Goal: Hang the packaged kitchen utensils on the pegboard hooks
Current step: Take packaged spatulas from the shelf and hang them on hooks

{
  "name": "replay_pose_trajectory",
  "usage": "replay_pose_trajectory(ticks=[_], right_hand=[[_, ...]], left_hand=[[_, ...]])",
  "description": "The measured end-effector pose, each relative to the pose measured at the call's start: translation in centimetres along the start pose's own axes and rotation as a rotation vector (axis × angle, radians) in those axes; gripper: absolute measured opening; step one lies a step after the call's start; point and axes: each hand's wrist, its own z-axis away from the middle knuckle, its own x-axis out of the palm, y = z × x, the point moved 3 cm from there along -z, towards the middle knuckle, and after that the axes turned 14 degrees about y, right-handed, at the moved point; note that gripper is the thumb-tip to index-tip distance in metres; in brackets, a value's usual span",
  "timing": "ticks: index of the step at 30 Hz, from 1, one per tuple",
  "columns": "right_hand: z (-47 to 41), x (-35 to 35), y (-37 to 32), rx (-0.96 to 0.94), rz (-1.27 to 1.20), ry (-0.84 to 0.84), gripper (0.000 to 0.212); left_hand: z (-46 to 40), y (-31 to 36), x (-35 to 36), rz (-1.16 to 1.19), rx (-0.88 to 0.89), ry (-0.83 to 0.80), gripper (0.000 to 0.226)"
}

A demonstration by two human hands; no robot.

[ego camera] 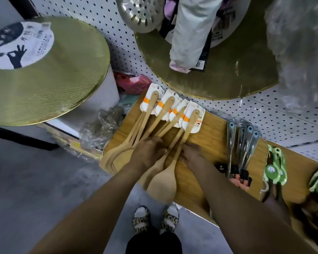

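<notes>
The wooden spatulas (165, 136) hang in a fanned cluster against a wooden board (215, 129) that leans on the white pegboard (106, 17). Their white header cards with orange bands (173, 109) sit at the 12 o'clock end of the cluster, and the broad blades point toward 6 o'clock, over the board's lower edge.

The left hand (148, 153) lies across the middle of the spatula handles, fingers curled over several of them, gripping the bunch. The right hand (192, 155) is just beside it at 3 o'clock, fingers bent around the handle of the rightmost spatula; how tight that grip is cannot be told, as the fingertips are hidden under the handles.

At 3 o'clock from the hands, a group of metal utensils in clear packaging (244, 147) hangs on the same board, handles up. Farther toward 3 o'clock hang green packaged items (275, 165).

At 10 o'clock a large round gold mesh screen with a white label (44, 70) sticks out from the wall. At 12 o'clock a perforated metal strainer (141, 13) hangs above another gold disc (228, 70), with a white cloth-like bundle (189, 32) in front of it. At 6 o'clock, 2 feet in leopard-print slippers (154, 219) stand on the grey floor (35, 173).
</notes>
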Motion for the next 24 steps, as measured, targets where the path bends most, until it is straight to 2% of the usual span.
replay_pose_trajectory(ticks=[4, 8, 12, 15, 19, 24], right_hand=[[0.5, -3.2, 1.7, -0.059, -0.041, 0.098, 0.017], [2.3, -6.5, 3.0, -0.035, -0.144, 0.080, 0.011], [3.3, -8.9, 4.0, -0.054, -0.146, 0.088, 0.007], [3.5, -10.0, 4.9, -0.069, -0.144, 0.101, 0.012], [4.3, -11.1, 5.5, -0.084, -0.168, 0.120, 0.018], [6.5, -13.1, 5.8, -0.103, -0.242, 0.118, 0.006]], left_hand=[[-0.3, 1.2, 1.5, 0.025, -0.015, -0.014, 0.036], [-1.0, 2.5, 3.9, -0.004, -0.116, -0.023, 0.038], [-1.9, 3.2, 5.8, -0.112, -0.172, 0.003, 0.042], [-2.7, 3.1, 6.7, -0.136, -0.228, 0.026, 0.036], [-2.0, 3.8, 6.6, -0.101, -0.264, -0.005, 0.029], [0.9, 5.6, 5.1, 0.014, -0.305, -0.059, 0.022]])
